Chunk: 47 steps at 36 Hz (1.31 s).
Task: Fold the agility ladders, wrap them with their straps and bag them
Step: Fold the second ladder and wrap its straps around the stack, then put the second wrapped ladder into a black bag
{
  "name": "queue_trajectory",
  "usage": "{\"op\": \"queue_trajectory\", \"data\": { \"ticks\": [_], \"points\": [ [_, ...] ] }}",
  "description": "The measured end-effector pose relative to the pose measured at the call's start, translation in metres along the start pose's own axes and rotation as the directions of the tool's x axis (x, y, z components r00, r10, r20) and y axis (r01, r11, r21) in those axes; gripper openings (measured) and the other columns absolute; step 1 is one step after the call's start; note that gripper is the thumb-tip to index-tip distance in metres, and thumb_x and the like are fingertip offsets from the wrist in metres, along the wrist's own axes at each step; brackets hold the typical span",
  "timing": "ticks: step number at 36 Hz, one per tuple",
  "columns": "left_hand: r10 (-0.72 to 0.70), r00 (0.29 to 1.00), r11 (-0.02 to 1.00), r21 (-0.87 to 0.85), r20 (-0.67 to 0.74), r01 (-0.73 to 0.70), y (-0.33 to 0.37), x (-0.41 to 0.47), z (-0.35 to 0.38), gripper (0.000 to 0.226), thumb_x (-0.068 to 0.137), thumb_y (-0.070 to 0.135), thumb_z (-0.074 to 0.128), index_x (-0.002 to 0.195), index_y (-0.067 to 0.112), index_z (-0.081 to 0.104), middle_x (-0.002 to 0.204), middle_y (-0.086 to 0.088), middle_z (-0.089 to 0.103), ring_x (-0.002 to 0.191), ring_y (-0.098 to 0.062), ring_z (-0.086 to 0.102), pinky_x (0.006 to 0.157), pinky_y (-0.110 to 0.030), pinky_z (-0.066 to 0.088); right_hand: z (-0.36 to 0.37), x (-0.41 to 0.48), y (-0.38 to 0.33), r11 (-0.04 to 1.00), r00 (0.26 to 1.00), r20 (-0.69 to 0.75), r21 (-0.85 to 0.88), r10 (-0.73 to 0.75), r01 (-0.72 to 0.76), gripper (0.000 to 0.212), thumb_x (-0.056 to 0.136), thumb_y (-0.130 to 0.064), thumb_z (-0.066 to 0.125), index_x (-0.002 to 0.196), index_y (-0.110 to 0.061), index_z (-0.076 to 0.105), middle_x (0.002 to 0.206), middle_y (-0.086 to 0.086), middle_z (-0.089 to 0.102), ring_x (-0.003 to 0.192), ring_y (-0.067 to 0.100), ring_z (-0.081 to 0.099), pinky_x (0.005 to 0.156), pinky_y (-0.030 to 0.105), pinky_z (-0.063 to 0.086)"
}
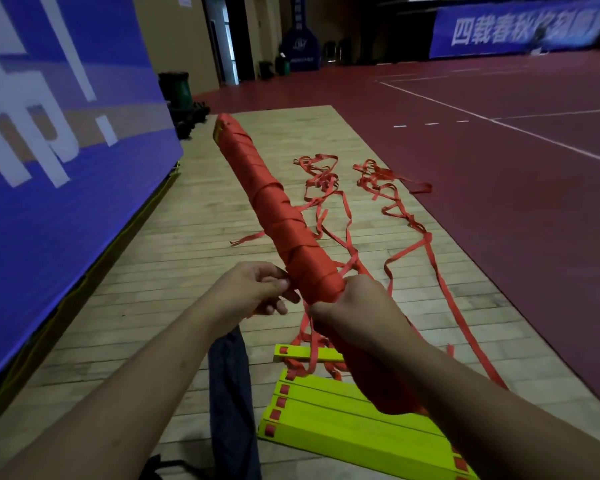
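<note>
Two hands, both clamped, at centre frame. Left hand (257,289): fingers curled, pinching a red strap end (255,312) just beside the bundle. Right hand (357,313): wrapped round the wrapped ladder (284,216), thumb across its near side. Wrapped ladder: one long bundle wound in red strap, held off the floor, running from upper centre down to the lower right under the right forearm; a little yellow shows at its far tip. One second ladder (343,420): yellow-green rungs stacked flat at lower centre, red strap tabs along their left ends, one rung lying apart just above the stack. Several loose straps (378,188), red, tangled and trailing over the wooden floor strip (174,258) at centre right. One dark blue bag (229,393), lying lengthwise at lower centre, left of the rungs. One blue banner (66,98), left side, large white characters, cropped, not readable. One far banner (520,29), upper right, blue, white characters reading "四载春秋", the rest blurred. One red court floor (499,161), right side, white lines.
</note>
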<state>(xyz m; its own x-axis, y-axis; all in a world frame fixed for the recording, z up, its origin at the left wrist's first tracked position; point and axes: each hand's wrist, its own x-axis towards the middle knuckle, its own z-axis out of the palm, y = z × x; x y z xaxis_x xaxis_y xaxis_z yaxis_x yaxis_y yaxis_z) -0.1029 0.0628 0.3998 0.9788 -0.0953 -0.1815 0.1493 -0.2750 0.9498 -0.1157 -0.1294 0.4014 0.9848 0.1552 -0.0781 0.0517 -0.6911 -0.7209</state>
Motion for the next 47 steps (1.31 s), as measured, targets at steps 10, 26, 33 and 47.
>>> {"op": "queue_trajectory", "data": {
  "ticks": [10,26,33,47],
  "points": [
    [-0.186,0.975,0.847,-0.523,-0.119,0.098,-0.001,-0.002,0.032,0.042,0.089,0.038,0.067,0.121,0.012,0.060,0.109,-0.012,0.074,0.101,-0.024,0.071,0.069,-0.034,0.056,0.038,-0.014,-0.001,0.790,0.930,-0.209,-0.600,-0.303,0.123,0.055,0.090,-0.052,0.048,0.126,-0.011,0.049,0.112,0.010,0.058,0.101,0.028,0.057,0.089,0.041,0.047],
    [-0.005,0.991,0.935,-0.351,0.131,0.051,-0.037,-0.038,-0.015,0.028,0.079,-0.002,0.074,0.106,0.004,0.071,0.105,-0.011,0.075,0.099,-0.028,0.071,0.087,-0.040,0.058,0.057,0.018,-0.025,0.745,0.922,0.386,0.615,0.002,-0.259,0.084,0.059,-0.089,0.065,0.121,-0.032,0.070,0.117,0.006,0.074,0.107,0.027,0.071,0.102,0.051,0.052],
    [0.006,0.999,0.992,-0.125,-0.051,-0.013,-0.052,-0.044,-0.022,0.023,0.083,0.006,0.078,0.102,0.015,0.068,0.090,0.003,0.075,0.087,-0.016,0.072,0.073,-0.031,0.058,0.080,0.010,-0.038,0.811,0.962,0.257,0.579,-0.088,-0.080,0.054,0.078,-0.067,0.061,0.100,-0.020,0.076,0.096,0.005,0.079,0.089,0.019,0.076,0.086,0.037,0.060],
    [-0.298,0.953,0.906,0.300,-0.044,0.298,-0.085,-0.069,-0.134,0.032,0.095,0.041,0.065,0.093,0.009,0.067,0.085,-0.006,0.072,0.078,-0.024,0.076,0.064,-0.030,0.056,0.197,0.037,-0.009,0.826,0.888,0.364,0.378,0.282,-0.418,0.092,0.047,-0.078,0.081,0.092,0.001,0.074,0.076,0.021,0.075,0.072,0.037,0.076,0.080,0.059,0.060]
  ]
}}
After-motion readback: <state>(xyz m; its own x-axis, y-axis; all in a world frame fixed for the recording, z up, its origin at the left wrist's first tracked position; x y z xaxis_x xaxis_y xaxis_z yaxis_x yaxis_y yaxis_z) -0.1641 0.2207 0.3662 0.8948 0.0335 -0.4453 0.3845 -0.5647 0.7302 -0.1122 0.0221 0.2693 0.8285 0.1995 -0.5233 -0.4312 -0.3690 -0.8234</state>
